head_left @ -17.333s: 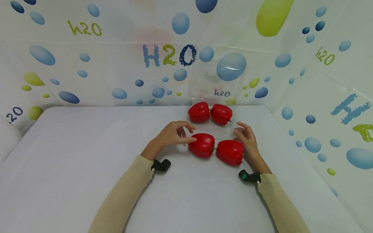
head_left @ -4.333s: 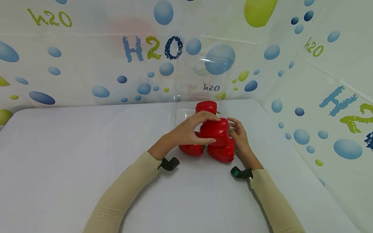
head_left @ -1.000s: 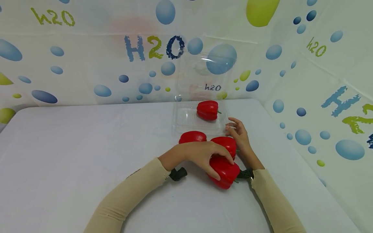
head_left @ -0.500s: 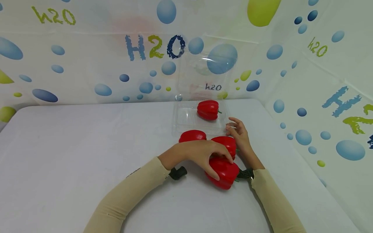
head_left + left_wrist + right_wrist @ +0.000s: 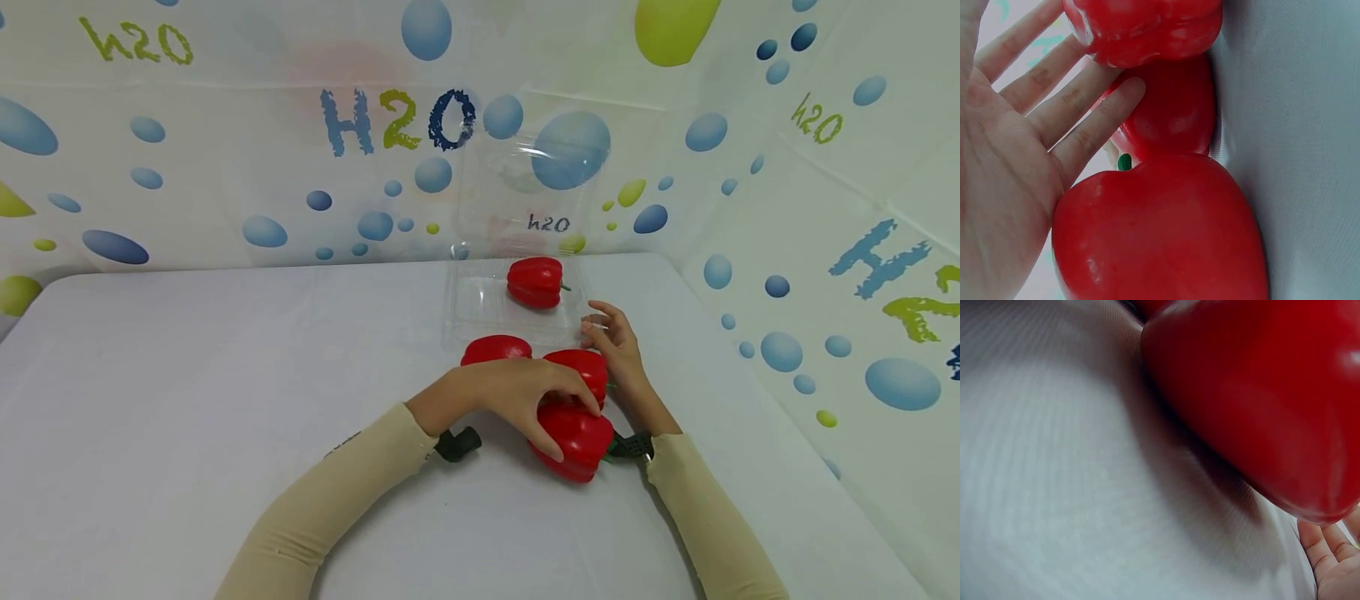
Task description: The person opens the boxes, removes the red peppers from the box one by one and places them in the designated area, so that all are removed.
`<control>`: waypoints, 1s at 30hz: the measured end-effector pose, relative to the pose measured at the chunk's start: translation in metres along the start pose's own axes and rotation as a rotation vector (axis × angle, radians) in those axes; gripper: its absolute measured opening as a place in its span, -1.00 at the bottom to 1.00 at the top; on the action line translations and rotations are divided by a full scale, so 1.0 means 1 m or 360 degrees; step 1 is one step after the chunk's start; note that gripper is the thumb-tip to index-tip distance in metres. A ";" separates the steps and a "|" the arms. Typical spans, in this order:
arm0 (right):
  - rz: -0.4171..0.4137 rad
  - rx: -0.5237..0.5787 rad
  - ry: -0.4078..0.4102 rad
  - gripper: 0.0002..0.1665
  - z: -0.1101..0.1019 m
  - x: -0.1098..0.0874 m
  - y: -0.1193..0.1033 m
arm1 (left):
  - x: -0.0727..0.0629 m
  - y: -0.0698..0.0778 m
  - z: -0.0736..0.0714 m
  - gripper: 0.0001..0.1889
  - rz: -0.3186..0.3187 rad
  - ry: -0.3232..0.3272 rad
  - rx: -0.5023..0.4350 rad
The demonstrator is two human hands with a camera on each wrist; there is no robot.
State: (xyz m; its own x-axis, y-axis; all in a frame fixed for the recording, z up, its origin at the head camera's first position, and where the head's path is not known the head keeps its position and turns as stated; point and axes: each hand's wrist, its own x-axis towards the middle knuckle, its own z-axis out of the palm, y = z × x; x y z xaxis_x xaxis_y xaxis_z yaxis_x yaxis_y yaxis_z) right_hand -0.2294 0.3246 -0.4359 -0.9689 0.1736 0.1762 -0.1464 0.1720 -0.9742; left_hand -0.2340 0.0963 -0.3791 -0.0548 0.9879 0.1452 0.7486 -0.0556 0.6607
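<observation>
My left hand [image 5: 525, 396] grips a red bell pepper [image 5: 576, 454] with a short green stem, its thumb on the near left side and fingers over the top. In the left wrist view its long fingers reach behind that pepper. Two more red peppers lie just beyond, a left one [image 5: 495, 348] partly covered by my hand and a right one [image 5: 588, 367]. Farther back, another pepper [image 5: 535, 283] sits inside a clear plastic container [image 5: 476, 317]. My right hand [image 5: 618, 342] pinches the container's front right edge. Its fingers show at the lower right of the right wrist view.
The container's clear lid [image 5: 495, 196] stands raised against the patterned backdrop. A white cloth [image 5: 225, 417] covers the table. Dark camera mounts [image 5: 457, 446] sit at both wrists, the right one right beside the gripped pepper's stem.
Two peppers lay in the container at first; one has come out in my left hand, passing over the two in front to their near side. Lately hardly anything moved; my right hand stayed at the container.
</observation>
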 end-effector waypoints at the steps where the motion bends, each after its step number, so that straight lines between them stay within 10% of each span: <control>1: 0.0001 0.0004 0.0000 -0.46 0.000 0.000 0.000 | 0.000 0.000 0.000 -0.33 -0.0006 -0.0001 -0.0003; 30: 0.0055 -0.0063 -0.0043 -0.39 -0.002 -0.001 -0.001 | 0.000 -0.002 -0.002 -0.53 -0.0025 0.0067 -0.0108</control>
State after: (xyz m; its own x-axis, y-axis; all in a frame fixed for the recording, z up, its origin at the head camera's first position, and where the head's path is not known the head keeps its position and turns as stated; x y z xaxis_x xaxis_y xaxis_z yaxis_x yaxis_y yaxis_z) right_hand -0.2278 0.3264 -0.4348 -0.9784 0.1539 0.1383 -0.1053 0.2048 -0.9731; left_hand -0.2373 0.0962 -0.3791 -0.0952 0.9818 0.1643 0.7009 -0.0511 0.7114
